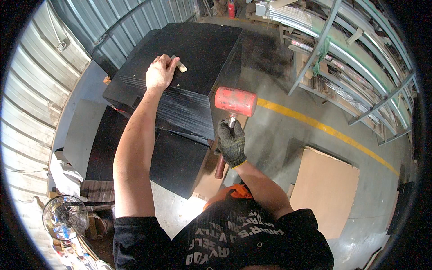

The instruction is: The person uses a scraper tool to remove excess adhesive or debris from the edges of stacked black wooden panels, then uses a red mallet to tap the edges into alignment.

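Observation:
My right hand (231, 143), in a dark knitted glove, is wrapped round the handle of a red-headed mallet (236, 101). The mallet head is raised beside the right corner of a tall stack of black sheets (189, 45). My bare left hand (161, 72) is over the top sheet near its front edge. Between its thumb and fingers is a small flat pale piece (181, 67), grey toward the fingers; its kind cannot be made out. A few tiny pale crumbs lie on the black surface close to that hand.
Lower black sheets (175, 157) jut out in front of the stack. A fan (65, 217) stands at lower left beside the corrugated metal wall (40, 90). Brown board (326, 189) lies on the floor at right, past it a yellow line and a metal rack (346, 54) of long stock.

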`<action>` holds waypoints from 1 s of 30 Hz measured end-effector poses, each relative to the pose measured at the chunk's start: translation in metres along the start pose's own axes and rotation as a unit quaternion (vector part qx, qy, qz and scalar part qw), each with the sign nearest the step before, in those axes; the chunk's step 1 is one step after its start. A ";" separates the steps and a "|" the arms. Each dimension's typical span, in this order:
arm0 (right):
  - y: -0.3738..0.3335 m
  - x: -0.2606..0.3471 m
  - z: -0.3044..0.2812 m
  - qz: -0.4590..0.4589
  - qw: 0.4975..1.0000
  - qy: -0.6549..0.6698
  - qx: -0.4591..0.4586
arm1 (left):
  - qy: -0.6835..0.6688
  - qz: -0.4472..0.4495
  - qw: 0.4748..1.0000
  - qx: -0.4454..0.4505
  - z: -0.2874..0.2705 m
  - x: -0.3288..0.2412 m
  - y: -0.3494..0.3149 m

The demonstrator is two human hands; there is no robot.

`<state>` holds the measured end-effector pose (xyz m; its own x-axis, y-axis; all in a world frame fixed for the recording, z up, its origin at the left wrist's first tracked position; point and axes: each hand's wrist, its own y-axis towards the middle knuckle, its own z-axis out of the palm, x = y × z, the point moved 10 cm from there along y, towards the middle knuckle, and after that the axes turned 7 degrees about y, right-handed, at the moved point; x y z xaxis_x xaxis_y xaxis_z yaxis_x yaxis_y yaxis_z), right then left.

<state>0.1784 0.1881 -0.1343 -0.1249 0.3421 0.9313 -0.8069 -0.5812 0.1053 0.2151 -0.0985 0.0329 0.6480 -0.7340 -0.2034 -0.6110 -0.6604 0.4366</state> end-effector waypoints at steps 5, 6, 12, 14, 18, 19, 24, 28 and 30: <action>0.011 -0.032 -0.005 0.048 0.953 0.298 -0.017 | -0.012 -0.001 1.000 0.005 -0.001 -0.002 -0.001; 0.013 -0.035 -0.011 0.058 0.948 0.312 -0.011 | -0.011 0.002 1.000 0.002 -0.001 -0.002 -0.001; 0.063 0.077 -0.023 -0.161 0.972 -0.167 -0.020 | -0.038 0.007 0.999 -0.016 -0.002 -0.004 -0.004; 0.070 0.136 -0.003 -0.380 0.848 -0.368 -0.017 | -0.048 0.026 0.998 -0.045 -0.004 -0.004 -0.004; 0.112 0.178 0.030 -0.346 0.824 -0.449 0.015 | -0.058 0.017 0.998 -0.036 -0.008 -0.003 -0.006; 0.124 0.181 0.036 -0.336 0.811 -0.479 0.020 | -0.061 0.015 0.998 -0.030 -0.005 -0.003 -0.005; 0.185 0.186 0.080 -0.289 0.778 -0.550 0.090 | -0.066 0.019 0.996 -0.054 -0.016 -0.007 -0.009; 0.240 0.159 0.121 -0.236 0.758 -0.591 0.140 | -0.060 0.014 0.998 -0.023 -0.011 -0.013 -0.007; 0.263 0.145 0.149 -0.229 0.746 -0.603 0.166 | -0.053 0.027 0.998 -0.029 -0.009 -0.009 -0.007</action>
<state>0.0346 -0.0253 0.0801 0.8920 -0.2362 0.3855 -0.3931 -0.8265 0.4030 0.2176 -0.0863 0.0396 0.5607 -0.7833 -0.2683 -0.6142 -0.6108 0.4996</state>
